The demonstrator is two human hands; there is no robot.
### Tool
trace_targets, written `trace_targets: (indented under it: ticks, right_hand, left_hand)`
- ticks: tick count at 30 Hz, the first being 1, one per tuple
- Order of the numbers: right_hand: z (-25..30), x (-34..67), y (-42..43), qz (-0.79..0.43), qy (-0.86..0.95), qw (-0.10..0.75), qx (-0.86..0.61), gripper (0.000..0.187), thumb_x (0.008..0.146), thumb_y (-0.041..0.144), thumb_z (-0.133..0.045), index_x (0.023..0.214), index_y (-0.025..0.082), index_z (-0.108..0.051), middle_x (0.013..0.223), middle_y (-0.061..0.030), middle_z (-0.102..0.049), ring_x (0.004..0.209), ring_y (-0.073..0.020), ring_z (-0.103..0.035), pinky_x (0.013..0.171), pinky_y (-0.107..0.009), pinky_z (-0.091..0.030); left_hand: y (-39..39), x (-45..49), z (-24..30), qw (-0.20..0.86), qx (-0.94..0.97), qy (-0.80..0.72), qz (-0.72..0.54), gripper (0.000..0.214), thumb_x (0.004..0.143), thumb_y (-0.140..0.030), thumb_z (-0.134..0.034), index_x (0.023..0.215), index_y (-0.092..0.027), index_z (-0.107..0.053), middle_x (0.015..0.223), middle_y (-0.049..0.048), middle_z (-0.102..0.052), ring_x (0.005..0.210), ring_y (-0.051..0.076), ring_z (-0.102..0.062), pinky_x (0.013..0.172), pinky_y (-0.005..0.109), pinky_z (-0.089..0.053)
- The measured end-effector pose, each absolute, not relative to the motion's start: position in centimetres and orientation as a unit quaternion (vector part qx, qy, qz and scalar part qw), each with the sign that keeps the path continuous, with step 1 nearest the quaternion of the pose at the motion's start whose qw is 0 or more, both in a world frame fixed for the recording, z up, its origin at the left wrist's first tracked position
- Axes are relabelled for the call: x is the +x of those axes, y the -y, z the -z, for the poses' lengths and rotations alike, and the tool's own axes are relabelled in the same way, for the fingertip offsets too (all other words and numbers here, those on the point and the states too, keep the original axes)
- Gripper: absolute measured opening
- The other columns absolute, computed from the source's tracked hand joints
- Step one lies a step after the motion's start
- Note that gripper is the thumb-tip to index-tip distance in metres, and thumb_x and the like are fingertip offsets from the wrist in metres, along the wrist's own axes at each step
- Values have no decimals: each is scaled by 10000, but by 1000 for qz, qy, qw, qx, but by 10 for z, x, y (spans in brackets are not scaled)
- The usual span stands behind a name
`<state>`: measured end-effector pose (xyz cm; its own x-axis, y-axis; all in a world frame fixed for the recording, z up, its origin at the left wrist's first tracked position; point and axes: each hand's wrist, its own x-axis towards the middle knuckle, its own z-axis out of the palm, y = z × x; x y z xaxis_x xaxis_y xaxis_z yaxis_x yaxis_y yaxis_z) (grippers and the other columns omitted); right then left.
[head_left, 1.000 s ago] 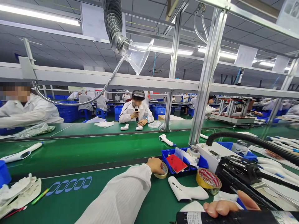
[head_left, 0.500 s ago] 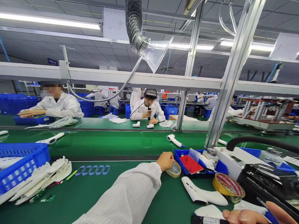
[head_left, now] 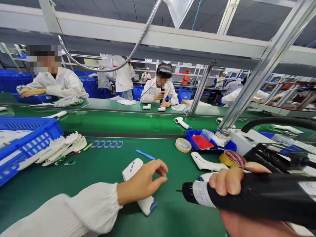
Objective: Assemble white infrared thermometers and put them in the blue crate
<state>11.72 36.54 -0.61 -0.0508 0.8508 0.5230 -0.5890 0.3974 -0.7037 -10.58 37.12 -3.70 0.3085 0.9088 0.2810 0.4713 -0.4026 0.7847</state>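
Observation:
My left hand point(head_left: 144, 181) hovers over a white thermometer shell point(head_left: 133, 171) lying on the green bench, thumb and forefinger pinched together on something too small to make out. My right hand point(head_left: 229, 181) is wrapped round a black electric screwdriver point(head_left: 247, 194) whose tip points left toward the left hand. A small round tin of screws point(head_left: 183, 144) sits further back. Another white shell point(head_left: 206, 163) lies beside a yellow tape roll point(head_left: 232, 158).
A blue crate point(head_left: 27, 141) and a pile of white shells point(head_left: 61, 148) lie at the left. A blue tray point(head_left: 209, 140) with a red pad, a white box and a black machine point(head_left: 266, 154) stand at the right. Other workers sit across the green conveyor point(head_left: 123, 121).
My left hand left the tin of screws and came back toward me, pinched, over a white shell. The right hand lifted the screwdriver into view. The camera tilted down.

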Motion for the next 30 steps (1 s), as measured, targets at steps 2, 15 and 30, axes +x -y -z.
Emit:
trace_targets:
  ticks: [2, 15, 30]
  right_hand:
    - [-2, 99, -362, -552, 494, 662, -114, 552, 621, 713, -500, 938, 264, -550, 639, -3, -558, 578, -178, -506, 573, -344, -443]
    - [-16, 45, -355, -525, 484, 688, -127, 607, 630, 784, -441, 892, 252, -569, 560, 19, -552, 452, -137, -467, 468, -290, -411]
    - [-7, 39, -354, -539, 501, 669, -109, 626, 662, 750, -452, 989, 224, -544, 615, 0, -574, 521, -162, -519, 512, -312, -441]
  left_hand:
    - [-352, -117, 50, 304, 747, -470, -359, 113, 778, -168, -529, 885, -201, -517, 868, 12, -599, 826, 132, -558, 763, 259, -448]
    - [-338, -134, 60, 285, 754, -468, -363, 100, 821, -229, -510, 907, -194, -545, 885, 13, -619, 806, 112, -563, 735, 225, -478]
    - [-330, -141, 54, 269, 784, -458, -322, 250, 848, -298, -487, 1088, -229, -491, 1055, 21, -615, 942, 131, -564, 827, 244, -460]
